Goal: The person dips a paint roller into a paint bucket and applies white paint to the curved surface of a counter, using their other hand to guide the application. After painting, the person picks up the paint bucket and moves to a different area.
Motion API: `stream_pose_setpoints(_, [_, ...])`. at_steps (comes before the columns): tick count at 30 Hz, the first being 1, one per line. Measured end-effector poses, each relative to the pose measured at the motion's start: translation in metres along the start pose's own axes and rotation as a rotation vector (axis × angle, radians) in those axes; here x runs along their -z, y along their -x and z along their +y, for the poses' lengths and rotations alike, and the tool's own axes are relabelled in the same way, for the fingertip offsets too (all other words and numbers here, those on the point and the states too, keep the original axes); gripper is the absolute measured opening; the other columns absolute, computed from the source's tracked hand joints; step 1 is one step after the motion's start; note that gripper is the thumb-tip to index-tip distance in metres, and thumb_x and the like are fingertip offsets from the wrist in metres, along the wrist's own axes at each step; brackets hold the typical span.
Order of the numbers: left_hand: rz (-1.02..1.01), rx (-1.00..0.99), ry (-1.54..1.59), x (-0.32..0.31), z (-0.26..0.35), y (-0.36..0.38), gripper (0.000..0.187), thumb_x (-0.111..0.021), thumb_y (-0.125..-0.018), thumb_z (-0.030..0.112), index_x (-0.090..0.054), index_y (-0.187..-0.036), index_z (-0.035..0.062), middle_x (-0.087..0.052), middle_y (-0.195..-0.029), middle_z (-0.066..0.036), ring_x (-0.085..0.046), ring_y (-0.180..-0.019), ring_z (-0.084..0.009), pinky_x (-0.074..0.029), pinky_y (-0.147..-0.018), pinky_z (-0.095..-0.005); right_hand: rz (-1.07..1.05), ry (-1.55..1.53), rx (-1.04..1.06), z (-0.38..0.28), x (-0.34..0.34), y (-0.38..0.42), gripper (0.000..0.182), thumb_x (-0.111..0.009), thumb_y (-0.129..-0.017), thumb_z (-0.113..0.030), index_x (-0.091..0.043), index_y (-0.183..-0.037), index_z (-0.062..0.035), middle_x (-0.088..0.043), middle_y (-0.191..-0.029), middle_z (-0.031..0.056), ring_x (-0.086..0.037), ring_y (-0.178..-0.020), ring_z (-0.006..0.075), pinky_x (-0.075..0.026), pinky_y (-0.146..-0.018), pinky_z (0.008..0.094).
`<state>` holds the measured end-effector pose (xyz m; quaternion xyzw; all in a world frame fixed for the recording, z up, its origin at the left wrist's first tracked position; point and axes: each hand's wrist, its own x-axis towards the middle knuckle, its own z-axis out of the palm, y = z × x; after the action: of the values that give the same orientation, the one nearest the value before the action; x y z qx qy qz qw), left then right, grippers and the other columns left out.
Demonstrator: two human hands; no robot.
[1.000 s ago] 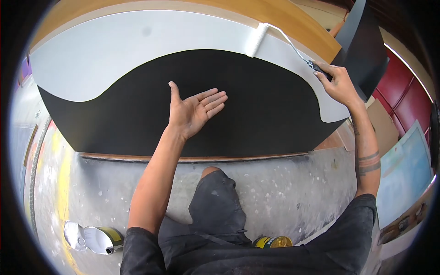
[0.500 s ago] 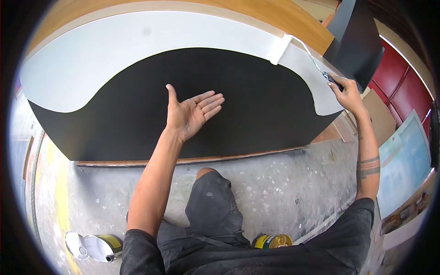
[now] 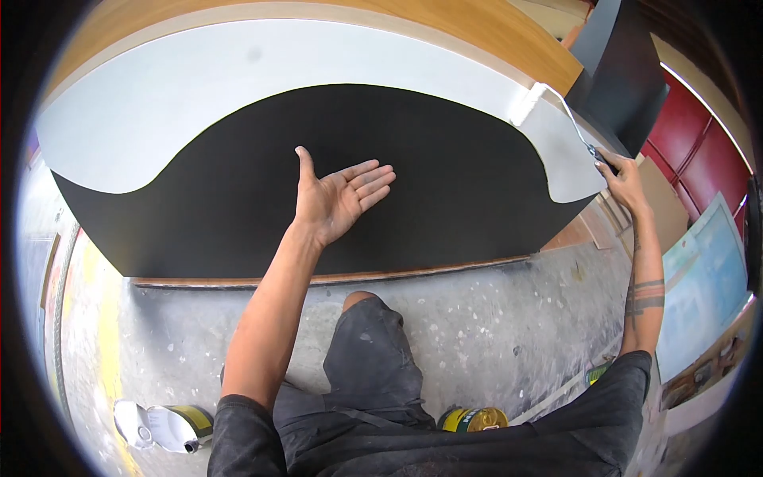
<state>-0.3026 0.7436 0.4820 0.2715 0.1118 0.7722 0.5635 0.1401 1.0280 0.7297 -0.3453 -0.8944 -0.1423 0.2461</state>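
My right hand [image 3: 624,179] is closed round the dark handle of a paint roller [image 3: 528,105]. The roller's white sleeve rests on the white band [image 3: 262,60] of a large panel, toward its right end. Below that band, a wavy edge borders the panel's black part [image 3: 445,183]. Over the black part hangs my left hand [image 3: 338,195], palm up with the thumb apart and the fingers stretched out, holding nothing.
A wooden board [image 3: 469,28] runs along the panel's far edge. On the paint-spotted floor [image 3: 477,334] stand a can [image 3: 474,419] near my legs and a white-and-yellow container [image 3: 179,428] at lower left. A light-blue panel [image 3: 703,278] leans at right.
My right hand has moved right and slightly down, and the roller has travelled with it along the white band. My left hand has shifted a little to the right, still spread.
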Motion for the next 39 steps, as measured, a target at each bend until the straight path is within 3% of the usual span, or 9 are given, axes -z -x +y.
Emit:
stream_pose_setpoints(7, [0.013, -0.015, -0.003, -0.005, 0.002, 0.008, 0.132, -0.010, -0.093, 0.093, -0.011, -0.161, -0.0204, -0.027, -0.163, -0.044, -0.037, -0.154, -0.0498, -0.042, -0.125, -0.0506, 0.066, -0.059, 0.141, -0.030, -0.006, -0.019, 0.040, -0.072, -0.098, -0.016, -0.071, -0.134, 0.0018, -0.075, -0.110, 0.0302, -0.071, -0.091, 0.0312, -0.053, -0.087, 0.0402])
stream_pose_setpoints(9, [0.022, -0.023, -0.007, -0.006, 0.003, 0.010, 0.131, -0.010, -0.094, 0.092, -0.011, -0.161, -0.0205, -0.027, -0.163, -0.044, -0.037, -0.154, -0.0496, -0.042, -0.125, -0.0505, 0.139, -0.072, 0.330, -0.047, -0.009, -0.029, 0.040, -0.072, -0.097, -0.015, -0.071, -0.132, 0.0039, -0.076, -0.109, 0.0288, -0.071, -0.087, 0.0311, -0.054, -0.083, 0.0401])
stream_pose_setpoints(16, [-0.014, -0.028, 0.001, -0.007, 0.002, 0.014, 0.131, -0.010, -0.094, 0.092, -0.010, -0.161, -0.0204, -0.026, -0.164, -0.044, -0.036, -0.155, -0.0490, -0.040, -0.126, -0.0506, 0.050, -0.130, 0.381, -0.135, -0.001, -0.056, 0.037, -0.071, -0.097, -0.016, -0.075, -0.128, 0.0040, -0.078, -0.106, 0.0269, -0.071, -0.080, 0.0273, -0.054, -0.076, 0.0377])
stream_pose_setpoints(21, [-0.006, -0.025, 0.005, -0.010, 0.000, 0.015, 0.131, -0.011, -0.094, 0.092, -0.011, -0.161, -0.0205, -0.027, -0.164, -0.044, -0.036, -0.155, -0.0480, -0.041, -0.126, -0.0499, 0.065, -0.184, 0.437, -0.152, -0.007, -0.068, 0.037, -0.071, -0.099, -0.018, -0.075, -0.130, 0.0022, -0.080, -0.103, 0.0246, -0.070, -0.081, 0.0255, -0.054, -0.075, 0.0373])
stream_pose_setpoints(23, [-0.006, -0.029, -0.001, -0.010, 0.001, 0.016, 0.131, -0.011, -0.094, 0.092, -0.012, -0.161, -0.0206, -0.028, -0.163, -0.044, -0.036, -0.155, -0.0479, -0.042, -0.126, -0.0497, 0.019, -0.197, 0.364, -0.155, -0.005, -0.063, 0.038, -0.072, -0.098, -0.018, -0.075, -0.131, 0.0017, -0.079, -0.104, 0.0245, -0.070, -0.082, 0.0258, -0.053, -0.075, 0.0372])
stream_pose_setpoints(28, [-0.001, -0.039, -0.016, -0.006, 0.002, 0.016, 0.132, -0.012, -0.093, 0.093, -0.012, -0.161, -0.0207, -0.029, -0.162, -0.044, -0.038, -0.154, -0.0476, -0.043, -0.125, -0.0493, 0.062, -0.165, 0.421, -0.104, -0.011, -0.051, 0.038, -0.072, -0.097, -0.016, -0.074, -0.130, 0.0013, -0.078, -0.107, 0.0252, -0.069, -0.081, 0.0273, -0.053, -0.075, 0.0371])
stream_pose_setpoints(34, [0.006, -0.029, 0.005, 0.000, 0.000, 0.016, 0.133, -0.011, -0.093, 0.093, -0.011, -0.161, -0.0206, -0.028, -0.163, -0.044, -0.038, -0.154, -0.0476, -0.042, -0.125, -0.0499, 0.042, -0.028, 0.227, -0.053, -0.010, -0.021, 0.037, -0.072, -0.097, -0.014, -0.073, -0.131, 0.0019, -0.077, -0.108, 0.0263, -0.071, -0.085, 0.0332, -0.053, -0.078, 0.0390])
stream_pose_setpoints(36, [0.014, -0.016, 0.025, 0.002, -0.001, 0.017, 0.133, -0.011, -0.093, 0.094, -0.011, -0.161, -0.0203, -0.028, -0.163, -0.044, -0.037, -0.155, -0.0479, -0.042, -0.126, -0.0503, 0.094, -0.055, 0.301, -0.034, -0.012, -0.016, 0.039, -0.073, -0.097, -0.015, -0.073, -0.131, 0.0024, -0.076, -0.109, 0.0279, -0.071, -0.086, 0.0347, -0.053, -0.080, 0.0404])
stream_pose_setpoints(39, [0.016, -0.013, 0.021, 0.003, -0.001, 0.017, 0.133, -0.011, -0.092, 0.094, -0.011, -0.161, -0.0202, -0.027, -0.164, -0.044, -0.036, -0.155, -0.0485, -0.041, -0.126, -0.0505, 0.059, 0.013, 0.185, -0.021, -0.006, -0.005, 0.039, -0.073, -0.097, -0.015, -0.072, -0.131, 0.0024, -0.075, -0.110, 0.0291, -0.071, -0.088, 0.0359, -0.054, -0.084, 0.0417])
